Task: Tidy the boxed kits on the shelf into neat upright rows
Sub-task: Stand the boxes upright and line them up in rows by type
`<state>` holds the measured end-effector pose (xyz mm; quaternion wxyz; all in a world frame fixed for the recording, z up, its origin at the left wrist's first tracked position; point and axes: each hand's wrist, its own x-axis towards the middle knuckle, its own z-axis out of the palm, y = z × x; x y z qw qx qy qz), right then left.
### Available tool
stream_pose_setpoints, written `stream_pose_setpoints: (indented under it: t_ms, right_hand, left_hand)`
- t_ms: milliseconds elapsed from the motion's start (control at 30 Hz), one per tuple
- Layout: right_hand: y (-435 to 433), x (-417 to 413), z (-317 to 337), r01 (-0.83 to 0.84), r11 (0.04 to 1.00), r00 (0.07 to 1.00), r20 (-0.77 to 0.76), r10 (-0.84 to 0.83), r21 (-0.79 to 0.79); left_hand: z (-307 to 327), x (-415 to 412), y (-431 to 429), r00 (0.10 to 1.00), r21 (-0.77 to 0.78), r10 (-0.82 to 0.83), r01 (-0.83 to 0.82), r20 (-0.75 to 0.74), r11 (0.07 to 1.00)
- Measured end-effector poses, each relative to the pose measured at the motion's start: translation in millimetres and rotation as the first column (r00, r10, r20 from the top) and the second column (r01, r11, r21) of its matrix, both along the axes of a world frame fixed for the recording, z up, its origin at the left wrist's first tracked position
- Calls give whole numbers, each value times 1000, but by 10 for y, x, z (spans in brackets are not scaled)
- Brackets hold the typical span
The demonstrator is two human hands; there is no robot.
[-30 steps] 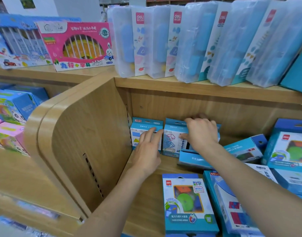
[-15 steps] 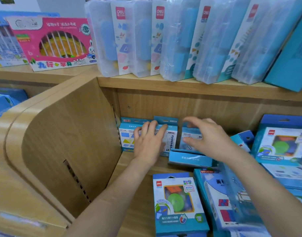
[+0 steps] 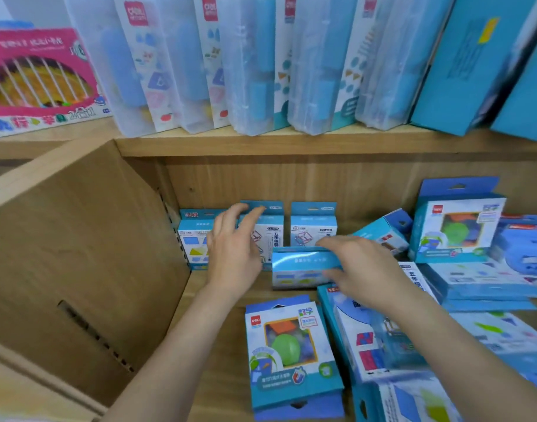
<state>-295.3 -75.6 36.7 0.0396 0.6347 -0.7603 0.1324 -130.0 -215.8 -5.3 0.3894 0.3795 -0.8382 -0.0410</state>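
Three small blue boxed kits stand upright at the back of the lower shelf: one at the left [image 3: 190,239], one in the middle [image 3: 270,229], one at the right [image 3: 313,225]. My left hand [image 3: 233,248] lies with straight fingers against the fronts of the left and middle boxes. A fourth small blue kit [image 3: 300,266] lies on its side in front of them. My right hand [image 3: 361,269] grips it, fingers over its top edge and thumb on its front. Another small kit [image 3: 382,231] leans tilted further right.
Larger blue kits lie flat at the front [image 3: 288,351] and in a loose pile on the right [image 3: 486,284]; one stands upright at the back right [image 3: 456,226]. A wooden side panel [image 3: 78,254] bounds the left. The upper shelf [image 3: 261,144] carries clear plastic cases and a pink box [image 3: 39,80].
The camera moved closer. My right hand came down from the third upright box onto the box lying on its side and closed around it. My left hand stayed against the upright boxes.
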Motion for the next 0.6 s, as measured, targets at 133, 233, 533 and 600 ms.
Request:
stream_pose_setpoints:
  t_ms: [133,233,533,600]
  right_hand:
    - [130,-171,179,34,986,898,437,42,-164]
    - [259,-313,313,135,937,661,734,157,-322]
    - [450,-527,209,657,726,12,965,262,-205]
    - [518,-565,177,717,664,19,959,284,-211]
  left_hand:
    - [78,79,204,919,316,-69,203,-389,927]
    - [110,96,266,849,478,7,292,-529,828]
    - [181,-422,199,986,201,-145,125,85,971]
    - [191,-531,168,980,204,-133,100,150,974]
